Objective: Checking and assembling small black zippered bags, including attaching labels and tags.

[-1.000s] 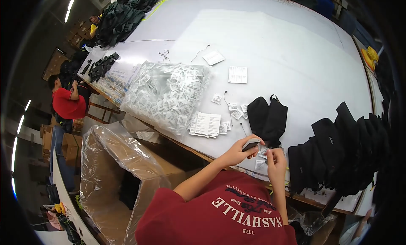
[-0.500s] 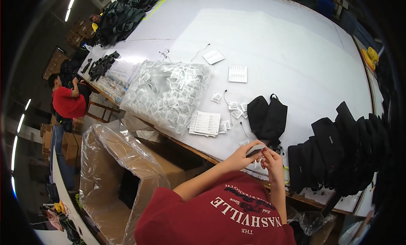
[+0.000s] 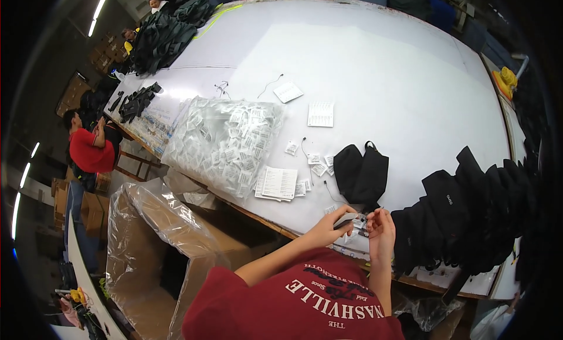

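My left hand (image 3: 332, 227) is closed around a flat grey-white piece (image 3: 345, 221), perhaps a folded card or tag; its exact kind is unclear. Beside it, my right hand (image 3: 381, 230) is raised with its fingers curled to a pinch, and anything between them is too small to make out. Both hands hover over the table's near edge. Just beyond them lies a black fabric pouch (image 3: 362, 174) with a small loop at its top. White printed packets (image 3: 317, 164), thin black cords (image 3: 304, 146) and a stack of printed cards (image 3: 276, 183) lie to the left of the pouch.
A clear bag (image 3: 226, 143) full of white packets sits left on the white table (image 3: 399, 76). Stacked black pouches (image 3: 454, 214) stand at right. Below the table edge is a plastic-lined carton (image 3: 135, 252). A person in red (image 3: 91, 146) sits far left.
My hands have moved apart slightly; the right fingers have come away from the grey-white piece, which stays in my left hand. The whole view has shifted a little.
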Tool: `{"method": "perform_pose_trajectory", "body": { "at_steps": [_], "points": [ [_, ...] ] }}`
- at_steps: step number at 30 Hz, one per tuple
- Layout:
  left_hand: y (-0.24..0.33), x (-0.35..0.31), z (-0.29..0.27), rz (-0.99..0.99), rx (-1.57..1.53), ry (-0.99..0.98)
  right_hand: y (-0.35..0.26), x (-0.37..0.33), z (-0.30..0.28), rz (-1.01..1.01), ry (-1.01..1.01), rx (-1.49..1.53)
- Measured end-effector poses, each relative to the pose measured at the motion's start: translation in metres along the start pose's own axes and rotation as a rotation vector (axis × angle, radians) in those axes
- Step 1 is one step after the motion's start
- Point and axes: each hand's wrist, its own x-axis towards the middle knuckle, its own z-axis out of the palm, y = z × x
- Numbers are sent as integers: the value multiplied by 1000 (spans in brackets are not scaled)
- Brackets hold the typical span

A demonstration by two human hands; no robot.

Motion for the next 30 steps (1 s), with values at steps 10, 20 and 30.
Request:
{"method": "perform_pose_trajectory", "body": {
  "at_steps": [10, 20, 30],
  "points": [
    [-10, -2, 7, -32, -17, -95, -1, 2, -10, 12, -70, 4],
    [-21, 1, 1, 206, 27, 201, 7, -10, 6, -164, -287, -902],
    [-11, -8, 0, 267, 306, 250, 14, -16, 18, -437, -140, -1252]
  ]
}}
